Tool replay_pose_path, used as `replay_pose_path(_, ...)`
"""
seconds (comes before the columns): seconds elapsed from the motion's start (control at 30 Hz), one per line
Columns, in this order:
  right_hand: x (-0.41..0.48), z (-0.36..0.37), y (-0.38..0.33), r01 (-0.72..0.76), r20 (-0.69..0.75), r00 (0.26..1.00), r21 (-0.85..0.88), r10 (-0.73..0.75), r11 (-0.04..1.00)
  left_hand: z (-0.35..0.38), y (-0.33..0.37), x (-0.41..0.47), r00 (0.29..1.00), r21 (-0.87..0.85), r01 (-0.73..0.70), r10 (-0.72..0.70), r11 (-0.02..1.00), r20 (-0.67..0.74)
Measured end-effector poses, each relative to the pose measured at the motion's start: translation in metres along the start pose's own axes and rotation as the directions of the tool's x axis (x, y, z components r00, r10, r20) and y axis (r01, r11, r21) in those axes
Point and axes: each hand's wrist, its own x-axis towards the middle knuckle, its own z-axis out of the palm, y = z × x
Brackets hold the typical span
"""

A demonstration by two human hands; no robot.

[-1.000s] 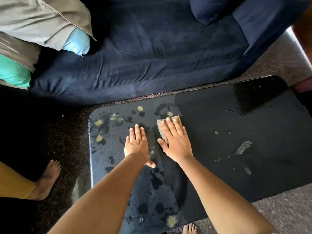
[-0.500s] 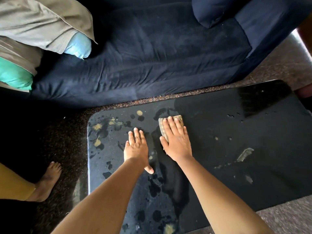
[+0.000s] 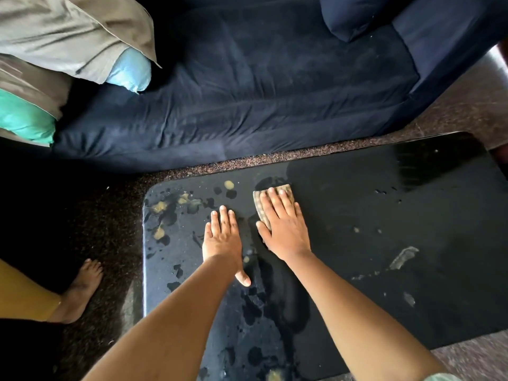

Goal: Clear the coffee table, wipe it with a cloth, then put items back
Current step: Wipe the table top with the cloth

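Both hands are pressing flat on the black coffee table [image 3: 384,215]: the right hand [image 3: 283,224], fingers spread and extended, is holding a folded tan cloth [image 3: 264,204] against the top near the far edge, left of its middle, while the left hand [image 3: 222,237] is lying open and empty just beside it. Wet smears and yellowish spots [image 3: 159,207] are showing toward the far left corner. Beyond the far edge, a dark blue sofa [image 3: 247,92] is carrying pillows [image 3: 68,39], and a bare foot [image 3: 79,292] is resting on the carpet off the left edge.
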Motion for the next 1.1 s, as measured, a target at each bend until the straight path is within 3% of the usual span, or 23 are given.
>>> replay_pose_path(0.07, -0.004, -0.003, 0.019, 0.085, 0.024, 0.996, -0.032, -0.084, 0.996, -0.001, 0.000, 0.000, 1.000, 0.016, -0.010, 0.010, 1.000, 0.001)
replay_pose_path(0.2, 0.017, -0.010, 0.025, -0.270, -0.045, 0.961, 0.027, 0.271, 0.962, 0.005, -0.011, 0.001, 0.999, -0.050, -0.040, 0.039, 0.998, -0.017)
replay_pose_path(0.27, 0.028, -0.009, 0.007, -0.352, -0.048, 0.933, 0.069, 0.355, 0.933, 0.008, -0.014, 0.002, 0.998, -0.079, -0.054, 0.052, 0.995, -0.027)
replay_pose_path(0.3, 0.029, -0.008, 0.000, -0.314, -0.048, 0.947, 0.069, 0.317, 0.947, 0.008, -0.014, 0.003, 0.998, -0.087, -0.059, 0.057, 0.994, -0.031)
replay_pose_path(0.37, 0.023, -0.006, -0.002, -0.086, -0.030, 0.996, 0.030, 0.087, 0.996, 0.005, -0.015, 0.004, 0.997, -0.084, -0.066, 0.062, 0.994, -0.042)
replay_pose_path(0.43, 0.012, -0.007, 0.014, 0.177, 0.012, 0.984, -0.031, -0.177, 0.984, 0.000, -0.017, 0.007, 0.996, -0.061, -0.078, 0.075, 0.995, -0.046)
replay_pose_path(0.47, 0.010, -0.009, 0.025, 0.234, 0.025, 0.972, -0.057, -0.233, 0.970, -0.002, -0.018, 0.010, 0.996, -0.044, -0.082, 0.080, 0.996, -0.042)
replay_pose_path(0.53, 0.015, -0.012, 0.041, 0.121, 0.013, 0.993, -0.066, -0.121, 0.990, -0.006, -0.018, 0.012, 0.997, -0.010, -0.081, 0.081, 0.997, -0.019)
replay_pose_path(0.63, 0.036, -0.014, 0.028, -0.278, -0.034, 0.960, 0.040, 0.279, 0.960, -0.010, -0.013, 0.013, 0.998, 0.011, -0.064, 0.064, 0.998, 0.013)
replay_pose_path(0.7, 0.044, -0.011, 0.007, -0.339, -0.049, 0.938, 0.085, 0.344, 0.937, -0.013, -0.009, 0.013, 0.998, 0.012, -0.053, 0.053, 0.999, 0.032)
replay_pose_path(0.73, 0.043, -0.008, -0.001, -0.282, -0.062, 0.956, 0.083, 0.287, 0.956, -0.014, -0.007, 0.012, 0.998, 0.014, -0.045, 0.045, 0.999, 0.040)
replay_pose_path(0.83, 0.032, -0.006, 0.007, 0.086, -0.020, 0.996, 0.004, -0.086, 0.996, -0.014, -0.006, 0.012, 0.998, 0.005, -0.035, 0.035, 0.999, 0.051)
replay_pose_path(0.9, 0.032, -0.011, 0.029, 0.175, 0.022, 0.985, -0.049, -0.174, 0.983, -0.013, -0.007, 0.013, 0.998, -0.011, -0.038, 0.039, 0.999, 0.047)
replay_pose_path(0.97, 0.041, -0.015, 0.040, -0.039, -0.006, 0.999, -0.015, 0.039, 0.999, -0.013, -0.008, 0.013, 0.998, -0.013, -0.043, 0.043, 0.999, 0.039)
replay_pose_path(1.03, 0.053, -0.017, 0.031, -0.298, -0.044, 0.952, 0.066, 0.301, 0.952, -0.013, -0.009, 0.013, 0.998, -0.010, -0.049, 0.049, 0.999, 0.037)
replay_pose_path(1.1, 0.062, -0.015, 0.009, -0.372, -0.048, 0.925, 0.100, 0.377, 0.923, -0.014, -0.009, 0.013, 0.998, 0.004, -0.047, 0.046, 0.999, 0.034)
